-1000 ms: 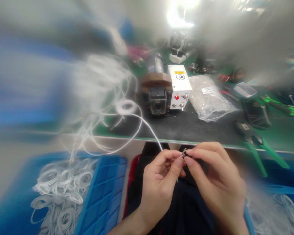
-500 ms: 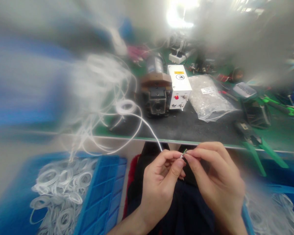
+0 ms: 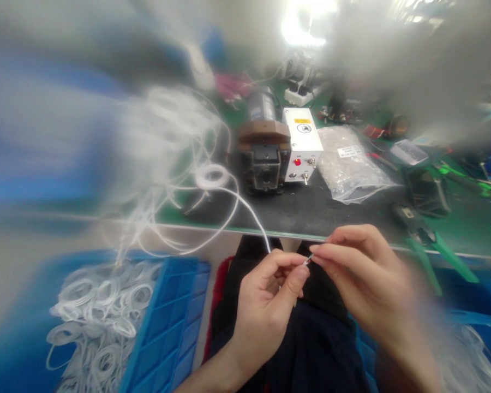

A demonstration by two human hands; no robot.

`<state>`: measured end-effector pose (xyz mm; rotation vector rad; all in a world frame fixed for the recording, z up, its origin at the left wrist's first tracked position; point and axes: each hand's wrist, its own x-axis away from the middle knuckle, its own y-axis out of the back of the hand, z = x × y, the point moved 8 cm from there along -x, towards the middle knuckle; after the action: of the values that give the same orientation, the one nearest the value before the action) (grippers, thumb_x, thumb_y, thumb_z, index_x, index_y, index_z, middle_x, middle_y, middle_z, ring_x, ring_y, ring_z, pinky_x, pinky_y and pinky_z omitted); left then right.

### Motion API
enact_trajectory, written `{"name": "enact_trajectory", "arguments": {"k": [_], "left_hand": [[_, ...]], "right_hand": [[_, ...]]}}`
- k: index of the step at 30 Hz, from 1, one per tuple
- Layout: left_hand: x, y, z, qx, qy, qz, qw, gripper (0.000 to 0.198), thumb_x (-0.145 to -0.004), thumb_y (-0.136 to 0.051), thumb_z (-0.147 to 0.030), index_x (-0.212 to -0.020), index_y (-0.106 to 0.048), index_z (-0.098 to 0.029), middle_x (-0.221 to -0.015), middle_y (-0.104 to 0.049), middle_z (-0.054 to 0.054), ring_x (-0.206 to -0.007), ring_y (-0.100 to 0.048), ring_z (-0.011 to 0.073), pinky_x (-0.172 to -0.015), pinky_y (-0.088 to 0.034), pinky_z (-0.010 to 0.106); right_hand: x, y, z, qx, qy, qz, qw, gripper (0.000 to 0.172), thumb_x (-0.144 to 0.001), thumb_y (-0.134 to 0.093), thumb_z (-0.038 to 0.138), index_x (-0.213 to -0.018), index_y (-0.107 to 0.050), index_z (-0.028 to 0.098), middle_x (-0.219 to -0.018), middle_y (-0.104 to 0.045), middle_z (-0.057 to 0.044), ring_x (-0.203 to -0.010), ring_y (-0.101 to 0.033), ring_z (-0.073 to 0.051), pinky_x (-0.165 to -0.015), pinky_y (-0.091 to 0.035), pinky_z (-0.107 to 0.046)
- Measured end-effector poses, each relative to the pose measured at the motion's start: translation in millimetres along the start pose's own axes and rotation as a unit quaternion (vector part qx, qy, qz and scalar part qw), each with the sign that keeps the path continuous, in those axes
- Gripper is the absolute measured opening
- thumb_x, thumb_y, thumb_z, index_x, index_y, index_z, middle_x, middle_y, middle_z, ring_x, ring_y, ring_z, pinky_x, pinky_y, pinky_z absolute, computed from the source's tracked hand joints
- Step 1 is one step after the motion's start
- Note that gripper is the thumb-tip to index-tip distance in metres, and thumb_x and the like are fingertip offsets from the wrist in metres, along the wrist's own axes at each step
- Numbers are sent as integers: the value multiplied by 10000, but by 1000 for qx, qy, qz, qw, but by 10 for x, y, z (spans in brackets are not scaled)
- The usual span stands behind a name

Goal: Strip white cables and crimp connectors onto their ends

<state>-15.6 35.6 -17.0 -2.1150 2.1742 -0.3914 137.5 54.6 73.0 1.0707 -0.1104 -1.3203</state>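
Now, in the head view, the right hand (image 3: pixel 364 286) has turned and risen slightly, and its fingertips lie flatter over the thin wires (image 3: pixel 309 259) at the end of the white cable (image 3: pixel 252 212); the green tips that stuck out above the fingers half a second ago are mostly covered. That suggests the work is at the cable's tip, with the wires being gathered or straightened rather than left splayed, though the fingers hide the detail. The left hand (image 3: pixel 265 316) has barely shifted, its grip closed in a pinch of thumb and forefinger just behind the wires, holding the cable's end. The right grip looks nearly closed too, fingertips together on the wires, touching little else. The tip sits between the two hands, in front of the near edge of the desk (image 3: pixel 474 221), over the person's lap; from the left hand the cable curves back to a loose coil (image 3: pixel 211 178) on the desk, just beside the dark machine (image 3: pixel 265 166).
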Motion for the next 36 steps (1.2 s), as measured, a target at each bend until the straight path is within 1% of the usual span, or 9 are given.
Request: {"name": "enact_trajectory", "arguments": {"k": [3, 7, 10, 13, 17, 23, 28, 32, 36], "left_hand": [[-2, -7, 19, 18, 11, 16, 1000, 90, -1067, -729, -302, -1088, -782, -232, -842, -690, -9, -668, -594, 88, -601, -468, 189], [-6, -23, 38, 36, 23, 34, 999, 112, -1078, -716, -326, -1100, -786, -241, -871, -702, -9, -676, -558, 82, -618, -441, 193], [-8, -11, 12, 17, 11, 19, 1000, 100, -1067, -729, -318, -1090, -788, -241, -907, -718, -2, -761, -608, 106, -693, -474, 208], [-11, -2, -52, -12, -14, 1, 1000, 82, -1057, -739, -296, -1055, -794, -236, -928, -721, 1, -831, -643, 128, -753, -497, 223], [-19, 9, -99, -16, -30, -8, 999, 90, -1061, -731, -276, -1023, -802, -235, -913, -714, -8, -839, -646, 125, -773, -506, 220], [-12, 67, -1, 23, -11, -20, 999, 86, -1059, -750, -286, -1063, -827, -247, -859, -744, -11, -759, -643, 100, -709, -499, 194], [7, 90, 73, 43, 2, -33, 999, 103, -1047, -772, -294, -1108, -833, -238, -850, -792, 4, -625, -594, 73, -591, -475, 172], [11, 85, 88, 55, 6, -37, 998, 103, -1036, -786, -297, -1094, -831, -226, -837, -802, 10, -573, -579, 64, -552, -472, 168], [9, 90, 73, 50, 5, -38, 998, 105, -1035, -786, -304, -1085, -833, -224, -836, -804, 13, -568, -576, 62, -549, -472, 164]], "right_hand": [[-49, 13, -13, -11, 1, 36, 999, 165, -1029, -700, 82, -1107, -779, 204, -1104, -666, -70, -968, -672, -187, -773, -539, -301], [-71, -54, -102, -53, -38, 80, 995, 81, -1070, -674, 144, -1047, -712, 212, -1093, -676, -48, -990, -664, -175, -812, -519, -296], [-43, -137, -173, -111, -75, 96, 986, 90, -1082, -665, 169, -1014, -662, 228, -1059, -671, -26, -976, -654, -167, -835, -515, -293], [-2, -200, -211, -165, -110, 104, 975, 86, -1085, -669, 182, -1026, -651, 242, -1038, -670, -11, -940, -651, -164, -822, -512, -294], [28, -214, -203, -209, -130, 89, 965, 85, -1077, -691, 182, -1045, -674, 260, -1025, -678, 2, -929, -660, -158, -811, -507, -285], [85, -202, -202, -218, -147, 36, 964, 121, -1033, -757, 167, -1079, -705, 266, -1051, -693, -5, -970, -677, -173, -838, -514, -297], [109, -162, -142, -197, -132, -8, 971, 155, -1004, -773, 116, -1048, -717, 253, -1017, -702, -12, -942, -683, -180, -804, -514, -310], [95, -186, -99, -205, -129, -17, 970, 166, -1000, -763, 92, -1028, -723, 251, -995, -705, -15, -922, -681, -186, -796, -516, -328], [88, -186, -69, -201, -120, -37, 971, 196, -991, -760, 69, -1057, -739, 252, -1017, -705, -20, -948, -686, -188, -814, -525, -334]]}}
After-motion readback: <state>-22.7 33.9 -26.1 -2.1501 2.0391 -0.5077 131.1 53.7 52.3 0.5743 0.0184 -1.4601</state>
